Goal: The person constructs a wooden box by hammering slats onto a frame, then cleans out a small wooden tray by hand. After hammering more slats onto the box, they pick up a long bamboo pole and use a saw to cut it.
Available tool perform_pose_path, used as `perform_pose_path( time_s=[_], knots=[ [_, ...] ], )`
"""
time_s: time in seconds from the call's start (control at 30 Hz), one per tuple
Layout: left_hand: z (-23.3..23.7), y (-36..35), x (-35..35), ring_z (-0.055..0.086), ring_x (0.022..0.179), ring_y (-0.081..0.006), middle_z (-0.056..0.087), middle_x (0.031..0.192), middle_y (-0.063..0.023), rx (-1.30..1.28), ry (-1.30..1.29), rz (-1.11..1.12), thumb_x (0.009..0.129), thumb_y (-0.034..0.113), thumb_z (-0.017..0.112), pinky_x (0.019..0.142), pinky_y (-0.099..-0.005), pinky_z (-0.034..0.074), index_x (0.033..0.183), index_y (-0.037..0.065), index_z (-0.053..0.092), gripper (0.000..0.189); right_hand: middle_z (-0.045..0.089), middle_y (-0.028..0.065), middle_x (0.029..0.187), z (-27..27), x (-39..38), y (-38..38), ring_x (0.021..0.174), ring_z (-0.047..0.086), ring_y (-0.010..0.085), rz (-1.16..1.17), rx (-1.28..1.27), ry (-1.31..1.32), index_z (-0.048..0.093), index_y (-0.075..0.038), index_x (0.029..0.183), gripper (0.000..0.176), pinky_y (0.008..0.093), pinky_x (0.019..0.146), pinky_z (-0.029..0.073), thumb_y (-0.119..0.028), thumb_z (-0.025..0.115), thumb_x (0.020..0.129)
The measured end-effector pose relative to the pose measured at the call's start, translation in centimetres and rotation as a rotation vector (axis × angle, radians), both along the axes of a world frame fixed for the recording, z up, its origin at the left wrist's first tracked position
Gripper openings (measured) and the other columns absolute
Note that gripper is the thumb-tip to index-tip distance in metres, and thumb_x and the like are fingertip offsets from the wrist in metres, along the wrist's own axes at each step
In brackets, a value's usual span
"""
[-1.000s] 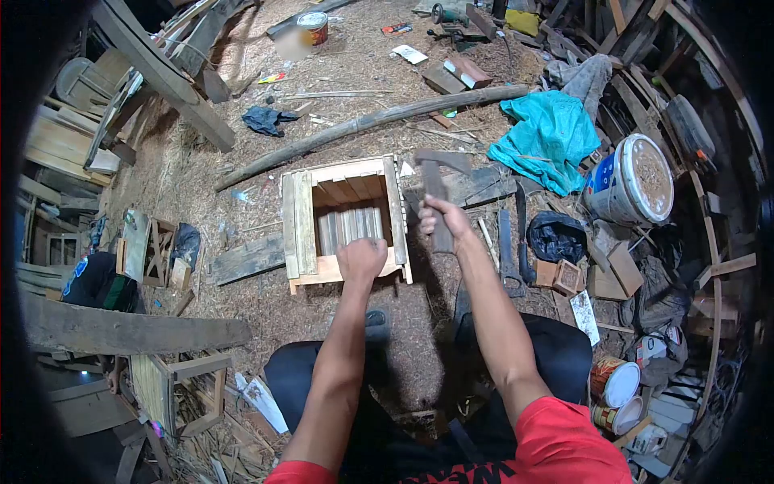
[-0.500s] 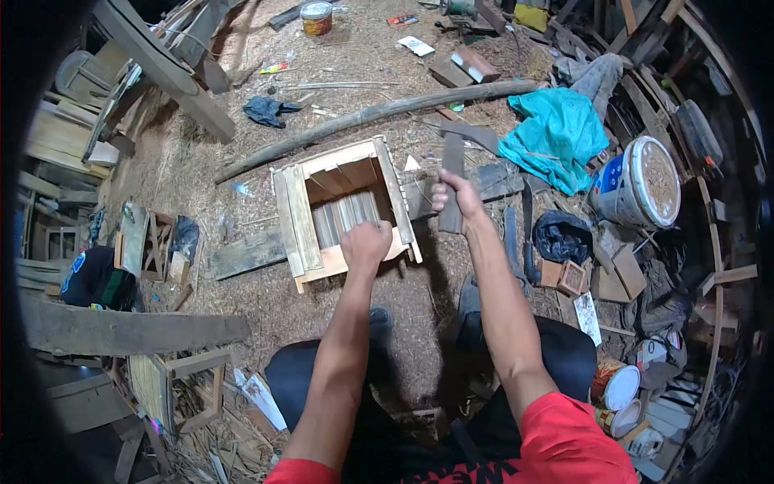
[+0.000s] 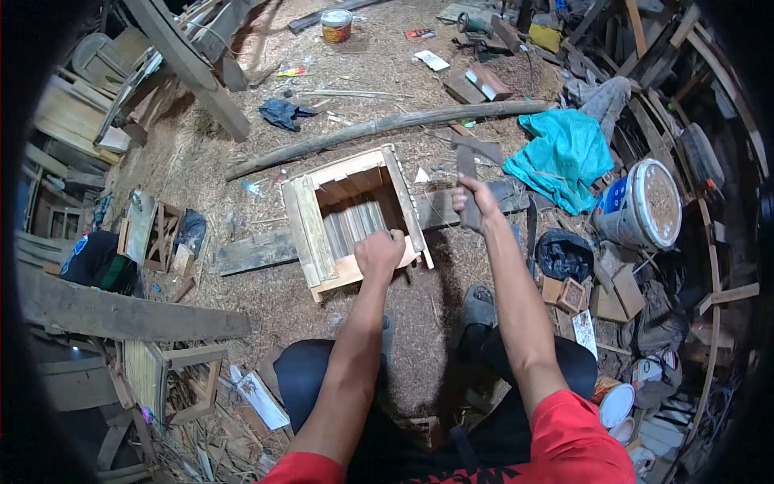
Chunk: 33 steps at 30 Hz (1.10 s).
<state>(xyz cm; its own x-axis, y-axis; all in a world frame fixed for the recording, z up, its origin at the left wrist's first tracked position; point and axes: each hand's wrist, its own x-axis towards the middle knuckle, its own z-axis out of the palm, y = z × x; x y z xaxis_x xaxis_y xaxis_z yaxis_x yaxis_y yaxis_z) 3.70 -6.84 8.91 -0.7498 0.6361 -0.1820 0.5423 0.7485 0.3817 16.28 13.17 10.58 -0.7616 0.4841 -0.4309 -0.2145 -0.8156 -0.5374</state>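
A pale wooden box with an open top and slatted inside stands on a dark plank on the ground. My left hand is closed over the near rim of the box; its fingertips are hidden. In my right hand, raised to the right of the box, is a hatchet with a broad handle, held upright with its dark head at the top. The hatchet is apart from the box.
Sawdust and shavings cover the ground. A long curved pole lies beyond the box. Rightward are a teal tarp, a white bucket and a black plastic bag. A thick beam juts in from the left.
The view has shifted, so the whole scene sits slightly further right and lower. My left hand keeps its place on the box's near rim, and the hatchet stays raised in my right hand.
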Motion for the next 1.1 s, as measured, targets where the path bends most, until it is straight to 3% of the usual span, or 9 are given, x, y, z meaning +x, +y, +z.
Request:
perform_pose_path(
  time_s=[0.07, 0.2, 0.3, 0.5, 0.7, 0.83, 0.93, 1.03, 1.1],
  knots=[
    [-0.3, -0.3, 0.3, 0.068, 0.090, -0.0416, 0.069, 0.088, -0.0278, -0.008, -0.004, -0.005, 0.088, 0.040, 0.044, 0.087, -0.0497, 0.050, 0.088, 0.000, 0.075, 0.050, 0.046, -0.0017, 0.067, 0.0, -2.0, -0.4, 0.053, 0.045, 0.0093, -0.142, -0.041, 0.093, 0.046, -0.010, 0.092, 0.011, 0.0246, 0.047, 0.041, -0.017, 0.054, 0.096],
    [-0.9, -0.8, 0.5, 0.068, 0.090, -0.0416, 0.069, 0.089, -0.0280, 0.020, 0.001, 0.004, 0.089, 0.042, 0.044, 0.087, -0.0495, 0.050, 0.089, 0.000, 0.075, 0.052, 0.046, -0.0023, 0.066, 2.5, -4.1, -2.1, 0.051, 0.043, 0.0075, 0.440, 0.032, -0.124, 0.049, -0.010, 0.097, 0.009, 0.0247, 0.046, 0.041, -0.017, 0.055, 0.096],
    [-1.0, -0.2, 0.3, 0.069, 0.088, -0.0407, 0.069, 0.087, -0.0271, 0.043, 0.034, 0.030, 0.091, 0.043, 0.041, 0.087, -0.0484, 0.050, 0.087, 0.001, 0.075, 0.054, 0.049, -0.0014, 0.066, 4.3, -3.9, -1.4, 0.051, 0.045, 0.0073, 0.512, 0.087, -0.109, 0.051, -0.006, 0.094, 0.015, 0.0245, 0.046, 0.044, -0.020, 0.057, 0.097],
    [0.8, 1.1, -2.8, 0.067, 0.089, -0.0382, 0.070, 0.090, -0.0234, 0.173, 0.024, -0.045, 0.094, 0.038, 0.043, 0.087, -0.0465, 0.047, 0.081, 0.001, 0.072, 0.049, 0.055, 0.0021, 0.064, 4.3, 0.2, -2.5, 0.050, 0.054, 0.0121, 0.286, 0.424, -0.550, 0.053, -0.006, 0.086, 0.020, 0.0283, 0.048, 0.047, -0.021, 0.059, 0.097],
    [-2.2, -2.2, -4.0, 0.060, 0.104, -0.0333, 0.069, 0.094, -0.0163, 0.309, 0.313, -0.408, 0.097, 0.036, 0.048, 0.095, -0.0526, 0.039, 0.098, 0.006, 0.068, 0.036, 0.059, 0.0062, 0.063, 3.4, 4.7, -7.2, 0.050, 0.058, 0.0173, 0.191, 0.587, -0.869, 0.057, -0.004, 0.082, 0.027, 0.0320, 0.046, 0.049, -0.027, 0.070, 0.090],
    [-2.9, -4.2, -2.3, 0.057, 0.109, -0.0358, 0.065, 0.103, -0.0197, 0.550, 0.502, -0.295, 0.096, 0.031, 0.053, 0.099, -0.0542, 0.036, 0.100, 0.003, 0.064, 0.031, 0.060, 0.0060, 0.064, 3.9, 5.5, -11.2, 0.051, 0.058, 0.0163, 0.172, 0.417, -0.731, 0.057, -0.005, 0.077, 0.026, 0.0326, 0.048, 0.051, -0.023, 0.067, 0.092],
    [-2.0, -5.1, -1.8, 0.059, 0.105, -0.0362, 0.065, 0.099, -0.0194, 0.677, 0.657, -0.211, 0.094, 0.029, 0.056, 0.095, -0.0520, 0.041, 0.101, 0.002, 0.065, 0.029, 0.062, 0.0063, 0.067, 4.4, 6.0, -13.3, 0.054, 0.060, 0.0150, 0.247, 0.608, -0.765, 0.063, -0.001, 0.087, 0.023, 0.0307, 0.050, 0.051, -0.024, 0.067, 0.092],
    [0.5, -5.8, -2.1, 0.056, 0.115, -0.0344, 0.059, 0.125, -0.0166, 0.408, 0.008, -0.213, 0.093, 0.033, 0.057, 0.098, -0.0486, 0.042, 0.115, 0.002, 0.063, 0.038, 0.065, 0.0060, 0.070, 8.7, 6.6, -16.5, 0.056, 0.061, 0.0141, 0.312, 0.730, -0.791, 0.065, 0.001, 0.094, 0.027, 0.0289, 0.053, 0.051, -0.026, 0.067, 0.092],
    [-0.4, -5.3, -2.9, 0.061, 0.106, -0.0328, 0.064, 0.118, -0.0142, 0.393, -0.440, -0.170, 0.095, 0.038, 0.056, 0.085, -0.0465, 0.049, 0.121, 0.003, 0.061, 0.044, 0.066, 0.0058, 0.071, 11.7, 6.8, -19.9, 0.057, 0.062, 0.0143, 0.302, 0.699, -0.687, 0.065, 0.001, 0.095, 0.027, 0.0288, 0.054, 0.050, -0.026, 0.067, 0.092]
  ],
)
